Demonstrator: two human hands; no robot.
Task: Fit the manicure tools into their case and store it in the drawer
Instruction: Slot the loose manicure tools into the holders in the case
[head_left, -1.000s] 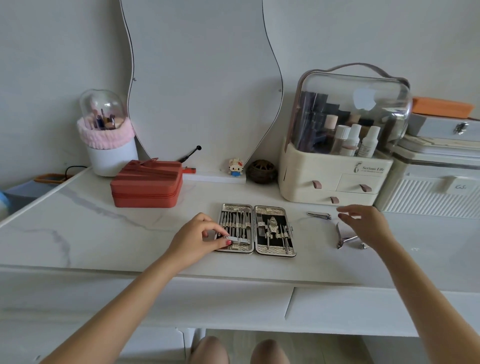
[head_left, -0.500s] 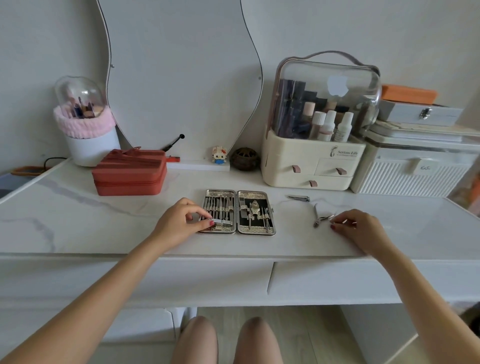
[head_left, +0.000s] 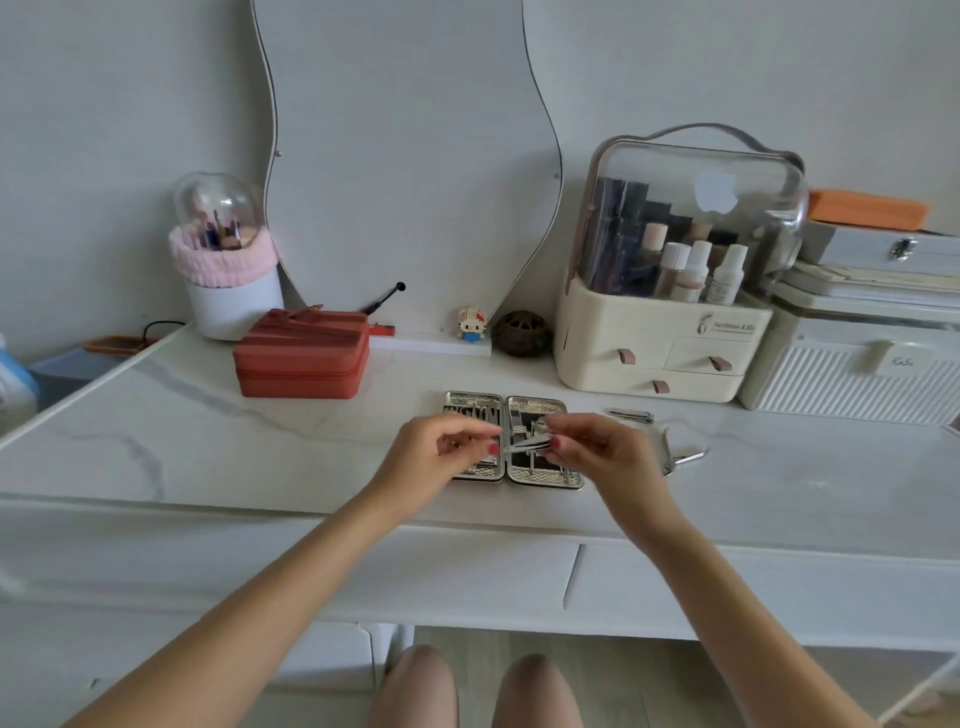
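Observation:
The open manicure case (head_left: 540, 404) lies flat on the white marble tabletop (head_left: 260, 457), its two halves lined with metal tools. Both hands hover over its middle. My right hand (head_left: 608, 460) pinches a small silver nail clipper (head_left: 527, 441) by its right end, just above the case. My left hand (head_left: 431, 460) has thumb and forefinger closed at the clipper's left end. A second clipper (head_left: 631, 414) and silver cuticle nippers (head_left: 683, 454) lie loose to the right of the case. Two closed drawer fronts (head_left: 467, 577) sit under the table edge.
A red zipped box (head_left: 304, 353) stands back left, next to a brush holder (head_left: 228, 296). A cream cosmetic organiser (head_left: 660, 343) and a white ribbed box (head_left: 852, 374) line the back right. A wavy mirror (head_left: 410, 156), a small toy figure (head_left: 471, 325) and a brown ball (head_left: 521, 332) stand behind the case.
My right hand came from the table at the right to above the case, carrying the small clipper. My left hand rose from the case's left edge to meet it.

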